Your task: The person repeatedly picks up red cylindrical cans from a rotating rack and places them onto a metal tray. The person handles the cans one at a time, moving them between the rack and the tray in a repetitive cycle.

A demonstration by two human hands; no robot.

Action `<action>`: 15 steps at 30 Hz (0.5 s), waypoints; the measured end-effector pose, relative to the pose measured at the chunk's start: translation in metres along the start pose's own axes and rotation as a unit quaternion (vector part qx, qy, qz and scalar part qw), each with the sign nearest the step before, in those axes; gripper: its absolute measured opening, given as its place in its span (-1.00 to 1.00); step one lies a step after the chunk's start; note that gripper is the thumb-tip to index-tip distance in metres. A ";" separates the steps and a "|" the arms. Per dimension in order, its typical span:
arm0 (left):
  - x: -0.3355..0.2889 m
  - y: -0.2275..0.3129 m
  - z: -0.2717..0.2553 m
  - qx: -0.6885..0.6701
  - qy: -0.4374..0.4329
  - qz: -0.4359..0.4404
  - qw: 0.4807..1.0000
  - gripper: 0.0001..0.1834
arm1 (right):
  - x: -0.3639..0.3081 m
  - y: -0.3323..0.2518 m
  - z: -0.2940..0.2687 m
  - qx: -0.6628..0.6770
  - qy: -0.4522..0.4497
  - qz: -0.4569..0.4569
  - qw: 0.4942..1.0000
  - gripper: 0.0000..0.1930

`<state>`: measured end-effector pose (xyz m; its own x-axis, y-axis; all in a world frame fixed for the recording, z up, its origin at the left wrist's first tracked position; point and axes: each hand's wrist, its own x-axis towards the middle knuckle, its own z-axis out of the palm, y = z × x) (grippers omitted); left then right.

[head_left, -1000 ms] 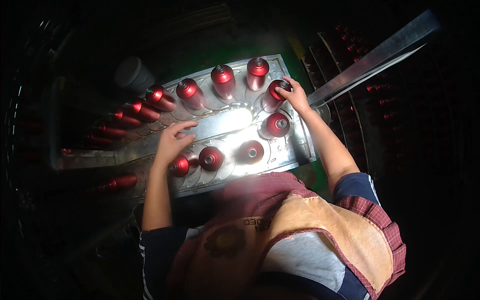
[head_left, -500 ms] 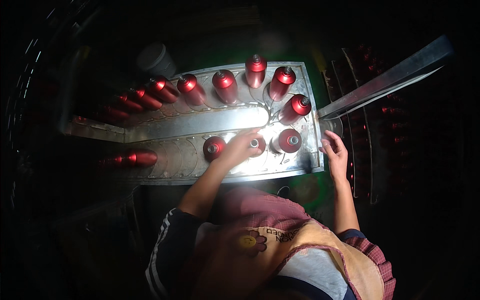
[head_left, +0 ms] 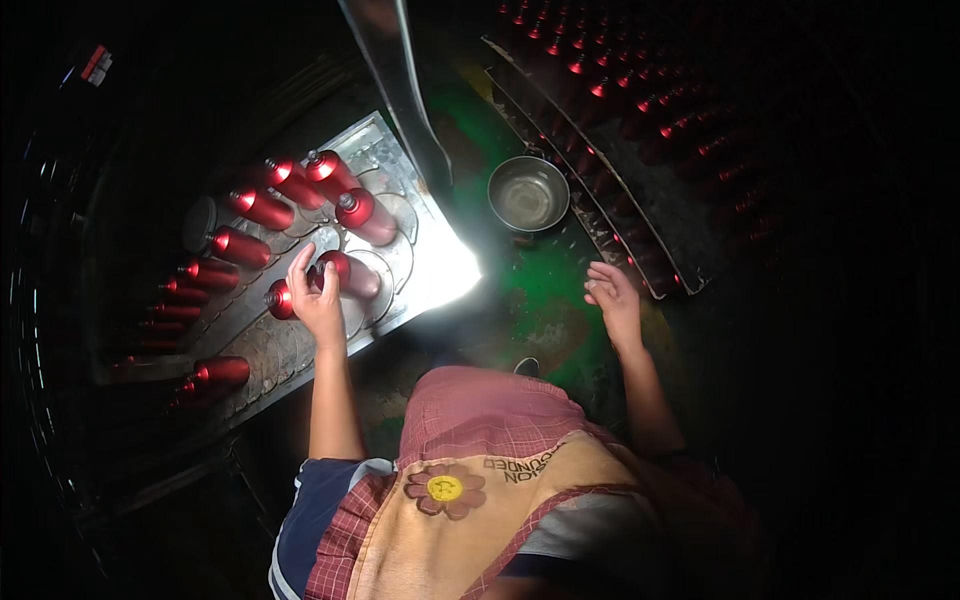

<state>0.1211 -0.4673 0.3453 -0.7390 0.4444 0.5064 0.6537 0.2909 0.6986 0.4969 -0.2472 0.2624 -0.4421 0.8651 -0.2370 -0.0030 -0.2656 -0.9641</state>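
Observation:
My left hand (head_left: 318, 305) is over the near side of a metal conveyor table, its thumb and index finger spread apart with nothing visible between them. Right beside its thumb stands a red metallic bottle (head_left: 358, 277) with a narrow neck. Another red bottle (head_left: 280, 299) shows partly behind the hand on the other side. Out to the right, above the floor, my right hand (head_left: 613, 297) hangs apart from everything, fingers loosely bent and slightly parted, holding nothing I can see.
More red bottles (head_left: 368, 217) stand along the far lane of the table (head_left: 440, 290). A metal bowl (head_left: 529, 194) lies beyond, over the green floor (head_left: 500, 330). Racks of many red bottles (head_left: 670, 130) fill the back right. A metal bar (head_left: 405, 90) rises from the table's end.
The view has swung to the right, so the table now sits at left and the bowl and racks show more. My left hand has opened away from the bottle it was touching.

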 end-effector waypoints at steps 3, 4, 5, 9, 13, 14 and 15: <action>-0.034 0.070 0.074 -0.269 -0.101 -0.164 0.944 -0.74 | 0.013 0.005 -0.059 0.042 0.002 0.023 0.999 -0.66; -0.046 0.091 0.104 -0.259 -0.180 -0.225 0.922 -0.76 | 0.020 0.003 -0.082 0.024 0.004 0.030 0.999 -0.66; -0.057 0.106 0.141 -0.256 -0.256 -0.270 0.892 -0.78 | 0.032 0.001 -0.105 0.018 0.003 0.038 0.999 -0.67; -0.077 0.132 0.226 -0.210 -0.485 -0.266 0.806 -0.81 | 0.049 -0.002 -0.150 0.043 0.026 0.038 0.998 -0.67; -0.052 0.128 0.320 -0.214 -0.524 -0.200 0.799 -0.80 | 0.066 -0.007 -0.180 0.023 0.081 0.070 0.994 -0.64; -0.039 0.128 0.352 -0.206 -0.524 -0.216 0.798 -0.79 | 0.078 -0.010 -0.190 -0.015 0.094 0.049 0.994 -0.62; -0.025 0.125 0.379 -0.227 -0.510 -0.223 0.799 -0.77 | 0.090 -0.014 -0.193 -0.044 0.102 0.031 0.993 -0.61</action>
<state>0.2833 -0.1215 0.2283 -0.2122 0.9090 -0.3588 0.0645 0.3794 0.9230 0.6305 -0.0830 0.2312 -0.2487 0.9186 -0.3071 0.1003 -0.2909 -0.9515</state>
